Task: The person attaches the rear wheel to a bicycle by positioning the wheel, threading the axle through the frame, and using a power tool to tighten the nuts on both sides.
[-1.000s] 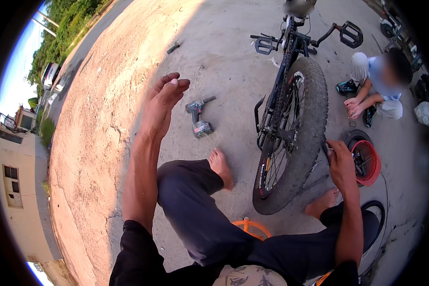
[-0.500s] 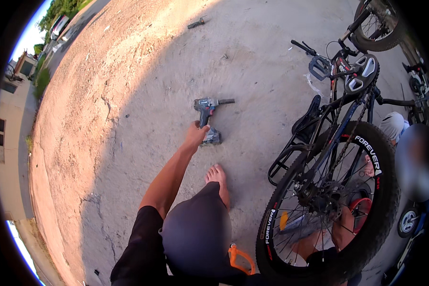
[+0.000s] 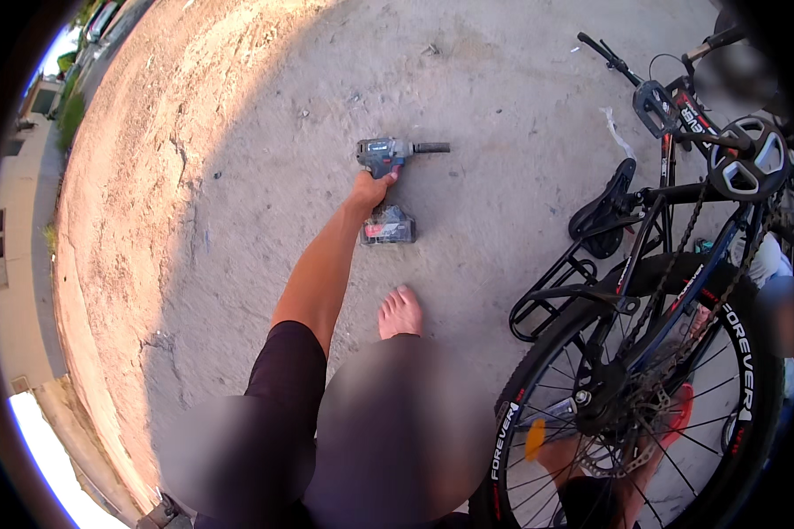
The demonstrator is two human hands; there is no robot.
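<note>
My left hand (image 3: 370, 190) is closed around the grip of a dark cordless impact wrench (image 3: 379, 154), which has a long socket pointing right and a battery at the handle's base. My left bare foot (image 3: 400, 313) is just below it on the concrete. To the right lies a black bicycle with its rear wheel (image 3: 745, 406), chain, saddle (image 3: 598, 229) and rack near me. Behind the spokes, my right forearm (image 3: 637, 489) shows in part; its fingers are hidden.
A person (image 3: 781, 313) is at the right edge, partly hidden by the bicycle. A red bowl shows behind the spokes. Shaded concrete (image 3: 265, 176) meets sunlit, rough ground (image 3: 123, 220) at the left, with a pale building (image 3: 22, 212) beyond.
My left hand came down from the air onto the wrench and now grips it. The view has swung left, and the bicycle now lies tipped over at the right instead of standing up between my legs.
</note>
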